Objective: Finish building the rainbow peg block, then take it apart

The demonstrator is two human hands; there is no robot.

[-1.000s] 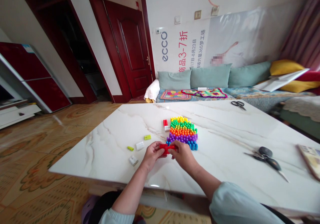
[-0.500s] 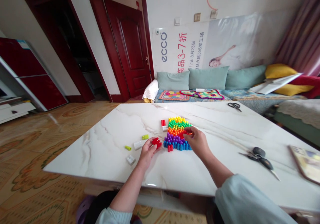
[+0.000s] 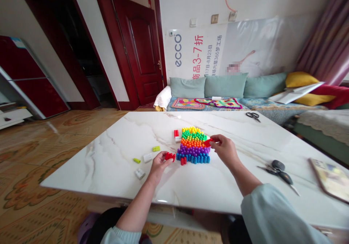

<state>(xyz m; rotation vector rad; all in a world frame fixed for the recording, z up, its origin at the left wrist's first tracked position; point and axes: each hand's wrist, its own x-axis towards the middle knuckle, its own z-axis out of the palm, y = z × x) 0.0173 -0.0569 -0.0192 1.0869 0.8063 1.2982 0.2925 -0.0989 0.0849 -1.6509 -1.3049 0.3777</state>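
Observation:
Closed around a red block with rounded knobs [image 3: 170, 156] is my left hand [image 3: 158, 166], just left of a colourful array of knobbed blocks [image 3: 194, 146]. The array runs in bands of yellow, green, orange, purple and blue on the table. My right hand [image 3: 224, 148] pinches another red block [image 3: 208, 142] beside the array's right side; fingers partly hide it. A small red block [image 3: 183, 161] stands against the front blue row. Another red block [image 3: 176, 133] lies at the back left of the array, next to a white piece [image 3: 178, 139].
Left of my left hand lie two lime-green pieces [image 3: 156, 148] and white blocks [image 3: 140, 174]. On the right of the marble-patterned table [image 3: 109, 164] are black-handled scissors [image 3: 283, 175] and a blurred flat board or book [image 3: 331, 178]. More scissors [image 3: 253, 116] lie near the far edge.
My right hand has moved right with its red block, from over the array to its right side. My left hand still holds its red block, now turned with the knobs up.

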